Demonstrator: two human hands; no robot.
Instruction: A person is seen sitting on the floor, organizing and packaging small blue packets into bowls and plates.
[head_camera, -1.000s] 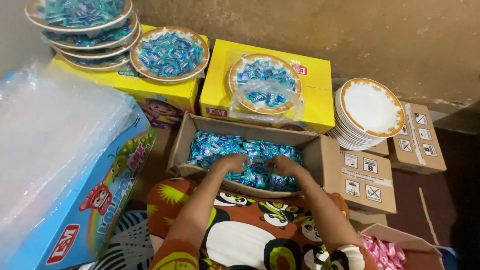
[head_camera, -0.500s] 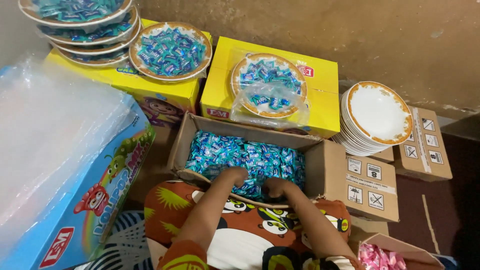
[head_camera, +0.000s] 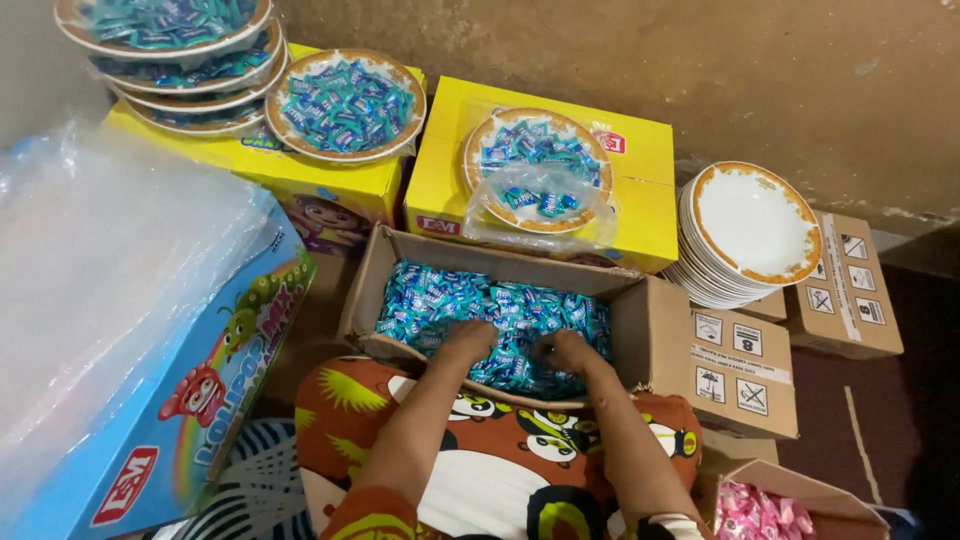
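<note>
An open brown cardboard box (head_camera: 660, 340) in front of me is full of small blue-wrapped candies (head_camera: 460, 305). Both my hands are down in the candies at the near side of the box. My left hand (head_camera: 468, 342) has its fingers curled into the pile. My right hand (head_camera: 562, 352) lies beside it, fingers bent among the wrappers. What each hand grips is hidden by the candies. On a yellow carton behind the box rests a plate of blue candies (head_camera: 535, 165) partly covered by a clear plastic bag (head_camera: 545, 205).
Another filled plate (head_camera: 345, 105) and a stack of filled plates (head_camera: 170, 60) sit on a yellow carton (head_camera: 320, 185) at the back left. Empty white plates (head_camera: 750, 230) are stacked at right, by small brown boxes (head_camera: 745, 370). A large blue box (head_camera: 215, 400) stands left; pink candies (head_camera: 755, 510) lie bottom right.
Both hands have pulled back from the middle of the box toward its near edge and closed in on each other among the candies.
</note>
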